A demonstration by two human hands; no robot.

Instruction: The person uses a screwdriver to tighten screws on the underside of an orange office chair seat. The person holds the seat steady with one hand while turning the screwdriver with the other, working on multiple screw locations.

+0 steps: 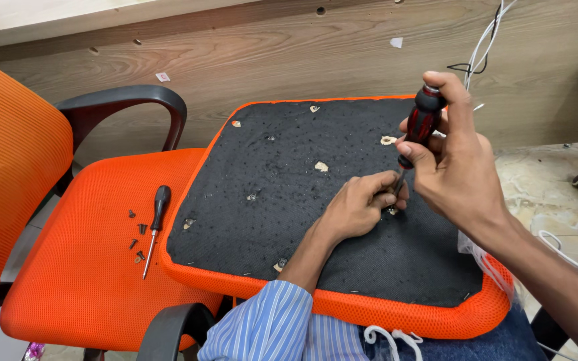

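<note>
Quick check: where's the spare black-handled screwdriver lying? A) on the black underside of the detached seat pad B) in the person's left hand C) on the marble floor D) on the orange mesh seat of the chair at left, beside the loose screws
D: the spare black-handled screwdriver lies on the orange mesh seat, next to the loose dark screws; the right hand holds a different, red-and-black one.

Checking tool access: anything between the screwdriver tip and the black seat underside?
Nothing visible blocks it. The right hand holds the red-and-black-handled screwdriver upright; its tip is hidden by the left hand's fingers on the black fabric seat underside.
</note>
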